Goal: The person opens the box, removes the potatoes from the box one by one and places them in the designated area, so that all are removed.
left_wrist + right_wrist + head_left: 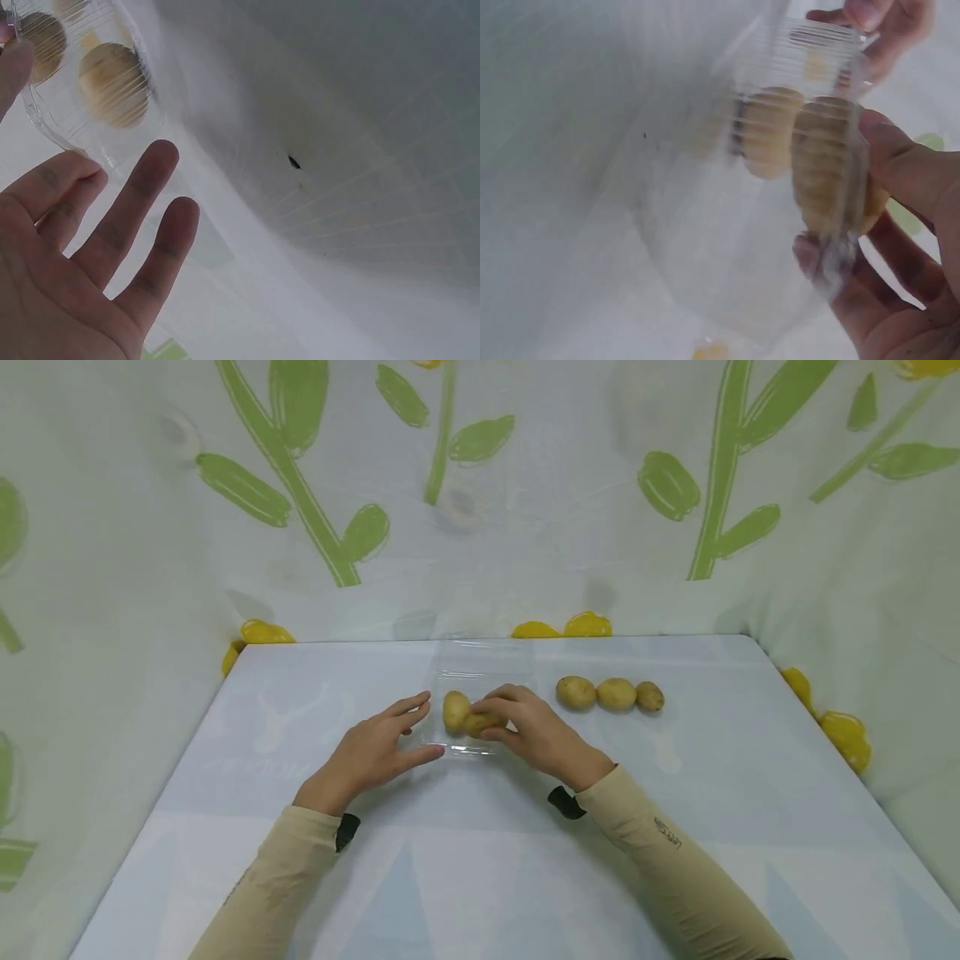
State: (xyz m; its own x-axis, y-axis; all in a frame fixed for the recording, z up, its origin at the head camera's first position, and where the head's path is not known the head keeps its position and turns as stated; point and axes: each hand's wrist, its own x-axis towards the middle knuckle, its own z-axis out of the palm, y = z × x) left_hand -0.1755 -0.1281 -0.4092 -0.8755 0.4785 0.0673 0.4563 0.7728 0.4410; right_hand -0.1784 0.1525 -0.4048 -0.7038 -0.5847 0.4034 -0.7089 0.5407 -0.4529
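A clear plastic container (483,681) stands at the middle of the table with its lid raised at the back. One potato (455,712) lies in its left part. My right hand (536,731) grips a second potato (480,723) over the container, thumb and fingers about it, right beside the first. My left hand (375,747) is at the container's left side, fingers spread and fairly straight, fingertips right at the wall. In the left wrist view the potatoes (114,85) show through the ribbed clear plastic. The right wrist view shows the held potato (825,165) behind the container's side.
To the right of the container, three potatoes (617,693) lie in a row on the white table (300,693), the smallest at the right end. A pale curtain (525,552) with green leaf prints hangs behind the table and along both sides.
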